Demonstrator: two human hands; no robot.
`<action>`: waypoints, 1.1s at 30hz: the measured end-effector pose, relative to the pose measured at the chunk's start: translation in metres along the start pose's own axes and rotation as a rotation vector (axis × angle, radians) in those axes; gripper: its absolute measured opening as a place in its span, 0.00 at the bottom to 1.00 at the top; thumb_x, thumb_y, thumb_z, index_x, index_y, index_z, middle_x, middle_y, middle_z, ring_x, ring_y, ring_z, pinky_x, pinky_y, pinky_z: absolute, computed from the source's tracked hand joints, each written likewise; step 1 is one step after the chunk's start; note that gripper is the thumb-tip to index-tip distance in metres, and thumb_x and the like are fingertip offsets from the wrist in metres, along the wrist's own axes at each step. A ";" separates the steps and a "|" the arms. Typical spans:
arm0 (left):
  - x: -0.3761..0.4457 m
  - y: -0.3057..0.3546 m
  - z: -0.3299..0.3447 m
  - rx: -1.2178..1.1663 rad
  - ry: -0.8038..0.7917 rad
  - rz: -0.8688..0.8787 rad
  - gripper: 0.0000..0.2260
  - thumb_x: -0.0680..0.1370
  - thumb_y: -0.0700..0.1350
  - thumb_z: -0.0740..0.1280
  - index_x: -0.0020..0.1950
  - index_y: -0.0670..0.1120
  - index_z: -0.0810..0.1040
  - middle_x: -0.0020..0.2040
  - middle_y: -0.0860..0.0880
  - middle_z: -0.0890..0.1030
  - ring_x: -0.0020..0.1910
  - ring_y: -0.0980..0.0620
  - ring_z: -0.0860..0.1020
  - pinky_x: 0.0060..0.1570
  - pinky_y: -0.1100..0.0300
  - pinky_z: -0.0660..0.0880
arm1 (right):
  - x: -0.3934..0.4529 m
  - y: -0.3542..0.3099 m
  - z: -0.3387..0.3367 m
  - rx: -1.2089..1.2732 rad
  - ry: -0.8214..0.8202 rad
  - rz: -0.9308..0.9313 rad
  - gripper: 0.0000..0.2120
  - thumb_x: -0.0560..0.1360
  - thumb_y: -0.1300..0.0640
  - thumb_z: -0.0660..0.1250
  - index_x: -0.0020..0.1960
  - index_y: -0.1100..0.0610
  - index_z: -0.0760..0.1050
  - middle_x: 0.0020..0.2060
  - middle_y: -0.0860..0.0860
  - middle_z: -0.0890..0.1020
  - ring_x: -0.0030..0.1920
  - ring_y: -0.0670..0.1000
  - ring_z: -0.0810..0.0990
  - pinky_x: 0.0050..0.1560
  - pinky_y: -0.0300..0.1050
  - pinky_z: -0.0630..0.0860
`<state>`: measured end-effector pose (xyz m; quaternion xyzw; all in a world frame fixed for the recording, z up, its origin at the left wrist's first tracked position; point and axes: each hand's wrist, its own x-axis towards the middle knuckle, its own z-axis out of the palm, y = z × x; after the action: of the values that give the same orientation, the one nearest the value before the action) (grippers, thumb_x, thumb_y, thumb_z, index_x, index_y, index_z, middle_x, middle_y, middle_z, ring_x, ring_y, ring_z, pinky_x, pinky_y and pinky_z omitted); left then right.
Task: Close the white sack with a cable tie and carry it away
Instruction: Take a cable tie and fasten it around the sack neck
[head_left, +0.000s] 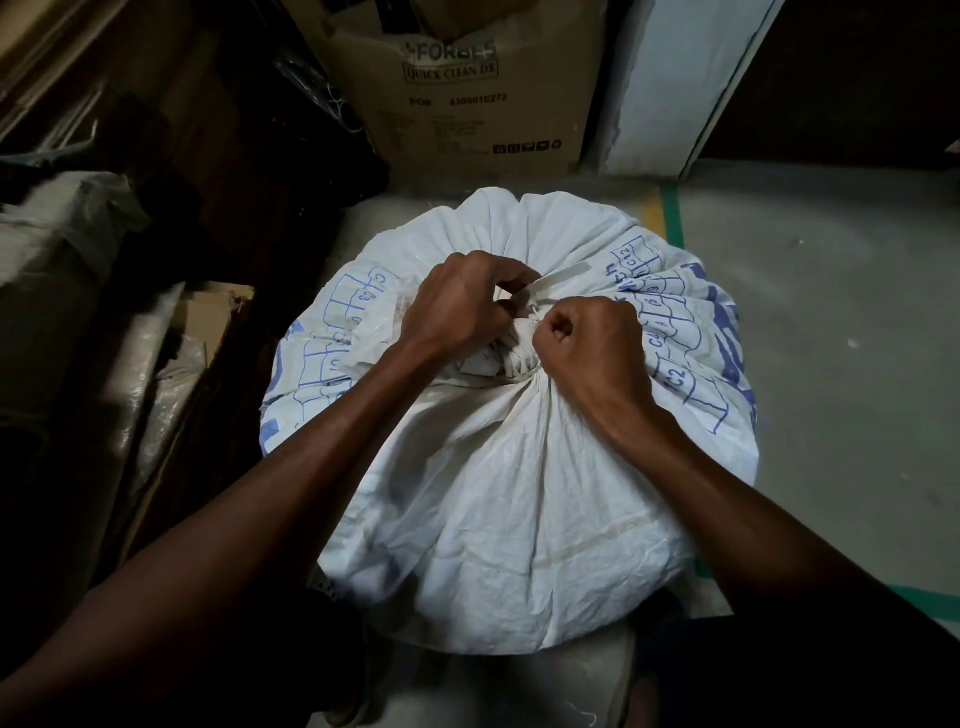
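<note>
A full white sack (514, 499) with blue printing stands on the floor right below me, its mouth gathered into a bunched neck (511, 358) at the top. A white cable tie (561, 276) sticks out from the neck toward the upper right. My left hand (457, 306) pinches the tie close to the neck. My right hand (587, 348) is curled into a fist against the right side of the neck; what it grips is hidden by the fingers.
A brown cardboard box (467, 88) stands just behind the sack. Dark clutter and plastic-wrapped bundles (67, 291) line the left side. A white panel (670, 78) leans at the back right. Grey floor with a green tape line (672, 213) lies to the right.
</note>
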<state>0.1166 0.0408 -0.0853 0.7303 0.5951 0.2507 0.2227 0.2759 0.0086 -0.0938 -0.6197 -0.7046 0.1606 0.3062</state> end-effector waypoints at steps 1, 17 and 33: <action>0.000 0.000 0.000 0.005 -0.002 0.008 0.12 0.75 0.42 0.71 0.55 0.55 0.86 0.48 0.58 0.87 0.51 0.58 0.83 0.53 0.52 0.79 | 0.001 0.000 0.001 -0.002 0.002 -0.008 0.11 0.72 0.59 0.67 0.32 0.62 0.77 0.26 0.56 0.79 0.30 0.58 0.78 0.33 0.53 0.75; 0.000 0.000 0.002 0.109 -0.066 -0.066 0.16 0.75 0.41 0.71 0.58 0.59 0.85 0.51 0.57 0.87 0.53 0.51 0.83 0.51 0.51 0.79 | 0.008 0.002 -0.001 -0.104 -0.107 -0.038 0.13 0.74 0.53 0.67 0.34 0.60 0.77 0.29 0.55 0.79 0.34 0.59 0.79 0.34 0.48 0.73; -0.006 0.001 0.003 0.091 -0.033 0.019 0.16 0.74 0.42 0.72 0.60 0.57 0.81 0.48 0.58 0.87 0.49 0.51 0.84 0.47 0.53 0.78 | 0.072 0.005 0.002 0.235 -0.130 0.277 0.08 0.64 0.39 0.73 0.35 0.43 0.83 0.33 0.40 0.85 0.42 0.48 0.85 0.62 0.66 0.75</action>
<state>0.1185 0.0347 -0.0876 0.7494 0.5951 0.2134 0.1968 0.2753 0.0793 -0.0818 -0.6591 -0.6072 0.3220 0.3053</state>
